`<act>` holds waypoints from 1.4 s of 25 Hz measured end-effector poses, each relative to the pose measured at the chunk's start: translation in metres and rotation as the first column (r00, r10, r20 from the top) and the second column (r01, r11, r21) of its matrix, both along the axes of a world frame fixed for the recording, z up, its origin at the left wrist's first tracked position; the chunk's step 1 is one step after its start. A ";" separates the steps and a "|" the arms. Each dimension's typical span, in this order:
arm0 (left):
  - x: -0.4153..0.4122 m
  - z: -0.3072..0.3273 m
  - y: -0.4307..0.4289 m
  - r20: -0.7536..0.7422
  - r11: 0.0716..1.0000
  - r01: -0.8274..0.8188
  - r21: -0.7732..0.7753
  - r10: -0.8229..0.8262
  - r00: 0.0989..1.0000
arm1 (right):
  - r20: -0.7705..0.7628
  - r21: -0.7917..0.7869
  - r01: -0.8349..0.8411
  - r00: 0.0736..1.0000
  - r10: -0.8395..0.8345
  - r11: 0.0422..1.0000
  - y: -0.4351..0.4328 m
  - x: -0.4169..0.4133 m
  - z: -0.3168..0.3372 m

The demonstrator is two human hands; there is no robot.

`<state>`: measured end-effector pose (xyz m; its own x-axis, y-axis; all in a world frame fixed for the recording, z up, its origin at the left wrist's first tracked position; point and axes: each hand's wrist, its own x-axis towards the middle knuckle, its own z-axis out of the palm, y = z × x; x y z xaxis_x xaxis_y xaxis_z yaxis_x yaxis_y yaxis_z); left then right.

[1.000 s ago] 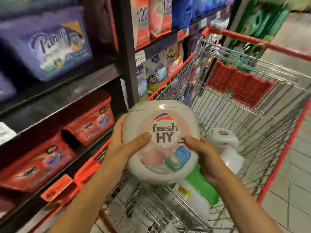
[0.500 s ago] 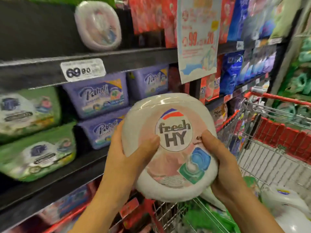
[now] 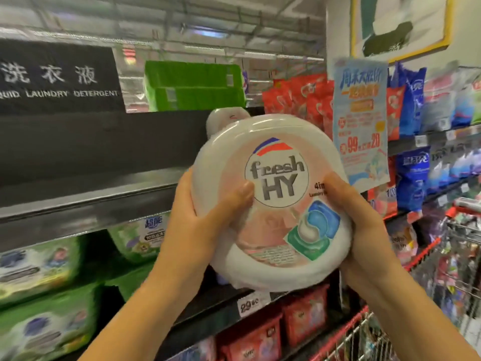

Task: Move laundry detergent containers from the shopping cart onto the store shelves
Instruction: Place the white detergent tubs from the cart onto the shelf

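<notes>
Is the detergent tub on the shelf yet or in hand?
In hand, not shelved: the left hand and right hand grip the tub by its sides, held in front of the shelf.

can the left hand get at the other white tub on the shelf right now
Probably not: the left hand grips the fresh HY tub, which sits right in front of the shelf tub and hides most of it.
</notes>
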<state>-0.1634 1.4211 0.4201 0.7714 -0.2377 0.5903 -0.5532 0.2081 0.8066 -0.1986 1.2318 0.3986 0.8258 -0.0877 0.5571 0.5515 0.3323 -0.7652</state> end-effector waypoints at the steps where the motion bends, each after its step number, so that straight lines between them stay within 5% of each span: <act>1: 0.002 0.012 0.004 0.040 1.000 -0.001 0.008 0.000 0.999 | 0.028 -0.008 -0.002 1.000 0.002 1.000 0.002 0.003 0.011; 8: 0.046 0.098 0.044 0.338 0.953 -0.162 0.258 0.068 0.939 | 0.051 -0.232 -0.035 0.998 0.048 0.972 0.013 0.079 0.092; 16: 0.177 0.126 0.077 0.302 0.763 -0.550 0.340 0.465 0.832 | 0.026 -0.559 -0.068 0.995 0.099 0.826 0.025 0.254 0.143; 27: 0.312 0.116 0.096 0.198 0.713 -0.576 0.400 0.547 0.814 | -0.116 -0.669 -0.165 0.986 0.118 0.724 0.032 0.396 0.143; 33: 0.358 0.111 0.113 0.220 0.666 -0.611 0.429 0.579 0.785 | -0.013 -0.797 0.017 0.999 -0.046 0.604 0.036 0.424 0.150; 35: 0.372 0.109 0.115 0.217 0.659 -0.625 0.419 0.596 0.773 | 0.154 -0.744 0.268 0.960 -0.234 0.612 0.015 0.437 0.164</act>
